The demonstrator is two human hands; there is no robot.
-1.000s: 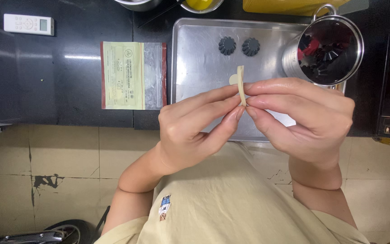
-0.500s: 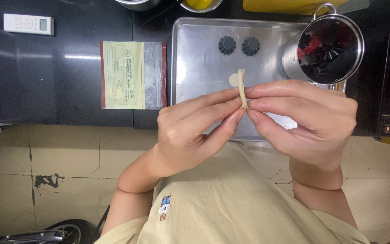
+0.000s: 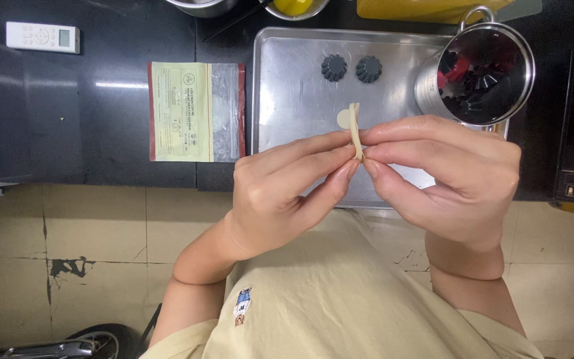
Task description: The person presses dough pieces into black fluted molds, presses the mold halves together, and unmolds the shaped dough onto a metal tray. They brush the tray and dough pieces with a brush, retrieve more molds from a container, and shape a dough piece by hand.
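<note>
My left hand (image 3: 287,193) and my right hand (image 3: 446,176) meet above the near edge of a steel tray (image 3: 293,86). Between their fingertips they pinch a thin, pale piece of dough (image 3: 355,126), held upright and seen edge-on. A small pale round disc (image 3: 344,119) lies on the tray just behind it. Two dark fluted moulds (image 3: 351,68) stand on the tray farther back.
A steel pot (image 3: 483,73) with dark and red moulds inside stands at the tray's right corner. A flat packet with red edges (image 3: 196,112) lies left of the tray on the black counter (image 3: 88,119). A white remote (image 3: 42,36) sits far left. Bowls line the far edge.
The two hands have stayed almost still, with only slight finger shifts on the dough piece.
</note>
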